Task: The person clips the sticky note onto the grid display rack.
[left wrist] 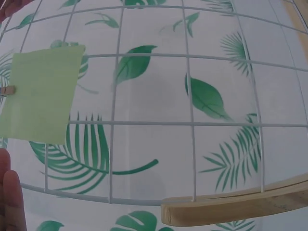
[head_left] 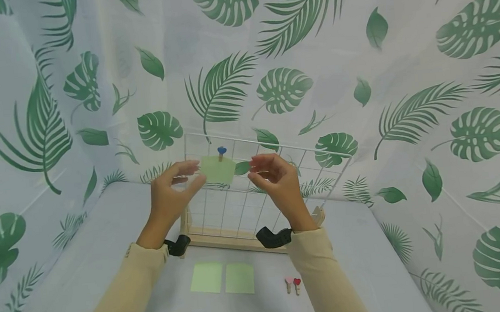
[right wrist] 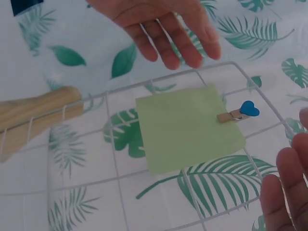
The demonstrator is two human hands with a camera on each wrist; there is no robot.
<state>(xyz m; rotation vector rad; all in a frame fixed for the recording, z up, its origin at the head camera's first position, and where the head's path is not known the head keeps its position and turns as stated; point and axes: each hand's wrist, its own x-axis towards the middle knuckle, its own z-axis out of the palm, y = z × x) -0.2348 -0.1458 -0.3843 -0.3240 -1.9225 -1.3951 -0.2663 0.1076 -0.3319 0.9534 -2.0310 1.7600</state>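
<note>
A pale green sticky note [head_left: 218, 170] hangs on a white wire grid [head_left: 237, 209], held at its upper edge by a small wooden clothespin with a blue heart [head_left: 222, 151]. My left hand [head_left: 171, 197] is raised at the note's left edge, its fingers apart from the paper in the right wrist view. To the right of the note, my right hand [head_left: 279, 183] is raised with thumb and fingers apart and nothing between them. The right wrist view shows the note [right wrist: 187, 130], the blue heart clothespin [right wrist: 239, 112] and my left hand's loose fingers [right wrist: 185, 45].
A wooden base [head_left: 235, 242] supports the grid. In front of it lie two green sticky notes [head_left: 207, 277] on the white table [head_left: 156, 308]. Pink and red heart clothespins [head_left: 297, 285] lie beside my right forearm. A leaf-patterned sheet [head_left: 336, 69] surrounds the table.
</note>
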